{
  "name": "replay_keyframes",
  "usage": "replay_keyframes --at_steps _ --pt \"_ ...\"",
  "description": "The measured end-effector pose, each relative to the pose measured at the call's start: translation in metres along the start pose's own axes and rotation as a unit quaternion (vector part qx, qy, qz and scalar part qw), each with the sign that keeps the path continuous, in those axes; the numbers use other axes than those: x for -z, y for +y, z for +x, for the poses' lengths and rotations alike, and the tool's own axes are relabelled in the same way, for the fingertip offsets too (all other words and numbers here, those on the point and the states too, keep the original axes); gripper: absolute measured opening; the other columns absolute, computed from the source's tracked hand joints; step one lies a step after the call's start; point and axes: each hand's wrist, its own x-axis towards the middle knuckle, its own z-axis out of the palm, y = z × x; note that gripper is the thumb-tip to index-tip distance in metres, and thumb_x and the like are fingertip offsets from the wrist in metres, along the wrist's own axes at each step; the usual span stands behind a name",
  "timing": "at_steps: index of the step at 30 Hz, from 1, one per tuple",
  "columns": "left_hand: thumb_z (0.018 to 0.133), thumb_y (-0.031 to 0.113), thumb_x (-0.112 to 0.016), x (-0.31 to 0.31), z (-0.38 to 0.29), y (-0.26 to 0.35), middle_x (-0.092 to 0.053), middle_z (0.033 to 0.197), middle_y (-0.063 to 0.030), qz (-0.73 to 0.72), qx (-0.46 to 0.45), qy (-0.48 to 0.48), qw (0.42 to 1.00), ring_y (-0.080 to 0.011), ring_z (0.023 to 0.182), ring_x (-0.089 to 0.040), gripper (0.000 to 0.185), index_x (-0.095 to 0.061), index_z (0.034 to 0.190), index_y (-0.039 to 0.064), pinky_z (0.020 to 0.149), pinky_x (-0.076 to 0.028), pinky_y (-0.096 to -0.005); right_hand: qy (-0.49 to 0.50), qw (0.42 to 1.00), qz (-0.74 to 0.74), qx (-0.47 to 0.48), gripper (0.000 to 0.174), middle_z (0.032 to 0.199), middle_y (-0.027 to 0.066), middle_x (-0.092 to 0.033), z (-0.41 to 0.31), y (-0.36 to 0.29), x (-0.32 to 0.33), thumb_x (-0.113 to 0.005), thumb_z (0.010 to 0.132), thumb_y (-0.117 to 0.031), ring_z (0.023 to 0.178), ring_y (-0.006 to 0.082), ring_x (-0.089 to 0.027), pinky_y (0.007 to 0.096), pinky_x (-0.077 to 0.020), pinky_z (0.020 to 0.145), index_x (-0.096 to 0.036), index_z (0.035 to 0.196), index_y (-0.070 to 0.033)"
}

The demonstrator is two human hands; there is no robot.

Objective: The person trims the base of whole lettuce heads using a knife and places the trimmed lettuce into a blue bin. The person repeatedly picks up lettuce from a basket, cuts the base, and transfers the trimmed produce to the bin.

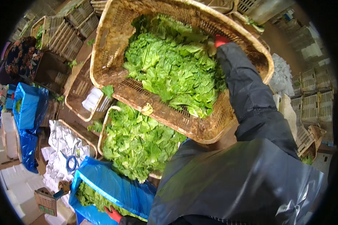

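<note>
My right hand (221, 41), in a red glove, reaches into a large worn plastic crate (169, 111) partly filled with leafy green lettuce (174, 62). It touches the far right side of the heap, and its fingers are mostly hidden by leaves and sleeve. My left hand (113, 214), also red-gloved, lies with fingers apart on lettuce (93, 195) inside a box lined with blue plastic film (121, 180). Between the two hands stands a second crate (102, 135), heaped with lighter green lettuce (140, 140). A dark apron (231, 180) covers my front.
White crumpled sheets (62, 146) with a roll of blue tape (71, 163) lie left. Beyond are another blue-lined box (28, 104) and a crate holding white rolls (92, 99). A person in floral clothing (21, 57) is at upper left. Stacked crates (311, 104) stand right.
</note>
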Motion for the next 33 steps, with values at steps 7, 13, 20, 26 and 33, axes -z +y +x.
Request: replay_keyframes --at_steps 7,13,20,26,33 --pt "0.093 0.012 -0.051 -0.003 -0.067 0.103 -0.041 0.139 -0.0177 -0.030 -0.069 -0.044 0.996 -0.0266 0.128 -0.040 0.048 -0.037 0.136 -0.003 0.105 -0.031 -0.0354 -0.055 0.997 -0.046 -0.027 0.041 0.113 0.0176 -0.061 0.025 0.016 -0.041 -0.056 0.081 -0.022 0.104 0.0338 -0.059 0.0425 -0.0480 0.088 -0.057 0.120 -0.011" --pt "0.092 0.009 -0.051 -0.074 -0.063 0.192 -0.048 0.133 -0.0157 -0.012 -0.174 -0.166 0.971 -0.0252 0.120 -0.048 0.044 -0.042 0.135 0.002 0.101 -0.037 -0.0344 0.202 0.972 0.119 -0.013 0.043 0.108 0.0177 -0.055 -0.123 -0.047 -0.057 -0.061 0.076 -0.022 0.094 0.0394 -0.058 0.0453 -0.0484 0.079 -0.058 0.118 -0.028" --pt "0.089 0.007 -0.056 -0.126 -0.091 0.235 -0.055 0.127 -0.0145 -0.075 -0.335 -0.285 0.895 -0.0237 0.115 -0.054 0.046 -0.045 0.133 0.004 0.098 -0.040 -0.0314 0.193 0.972 0.130 0.036 0.029 0.095 0.0179 -0.061 -0.192 -0.093 -0.044 -0.058 0.076 -0.018 0.086 0.0370 -0.060 0.0437 -0.0492 0.073 -0.067 0.102 -0.026" --pt "0.087 0.003 -0.057 -0.092 -0.109 0.255 -0.057 0.125 -0.0128 -0.048 -0.203 -0.297 0.932 -0.0196 0.112 -0.056 0.046 -0.048 0.132 0.004 0.096 -0.042 -0.0303 0.292 0.944 0.126 0.082 0.033 0.086 0.0092 -0.063 -0.235 -0.078 0.094 -0.066 0.068 -0.016 0.078 0.0291 -0.063 0.0370 -0.0494 0.068 -0.069 0.101 -0.020" --pt "0.061 0.024 -0.081 -0.075 -0.166 0.374 -0.035 0.143 -0.0184 -0.088 -0.608 -0.238 0.753 -0.0333 0.134 -0.032 0.097 -0.031 0.142 0.005 0.109 -0.025 -0.0401 0.085 0.820 0.200 0.530 0.040 0.072 0.0035 -0.056 -0.364 -0.181 0.121 -0.069 0.059 -0.002 0.064 0.0234 -0.059 0.0310 -0.0472 0.056 -0.071 0.093 -0.024"
